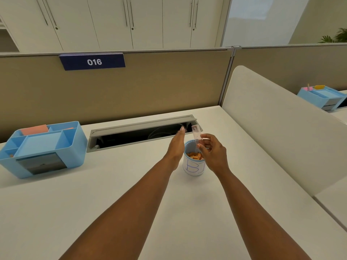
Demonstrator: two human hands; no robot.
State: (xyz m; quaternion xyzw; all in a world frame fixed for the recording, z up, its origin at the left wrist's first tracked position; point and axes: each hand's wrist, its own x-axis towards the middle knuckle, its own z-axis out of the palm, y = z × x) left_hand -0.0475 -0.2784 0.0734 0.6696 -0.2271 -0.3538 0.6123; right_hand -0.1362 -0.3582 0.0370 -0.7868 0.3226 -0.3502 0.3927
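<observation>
A light blue mesh cup (pixel 193 165) with a white paper label marked in blue pen stands on the white desk (pixel 93 203). Orange shavings (pixel 196 156) fill its inside. My right hand (pixel 214 152) pinches a small clear plastic case (pixel 197 136), tilted upright over the cup's rim. A small white piece shows at my right fingertips. My left hand (pixel 177 145) is held flat with straight fingers just left of the cup, edge toward it; whether it touches the cup I cannot tell.
A blue desk organizer (pixel 45 147) with pink sticky notes sits at the left. An open grey cable tray (pixel 142 133) runs along the back of the desk. A white divider panel (pixel 277 139) stands at the right, beige partitions behind.
</observation>
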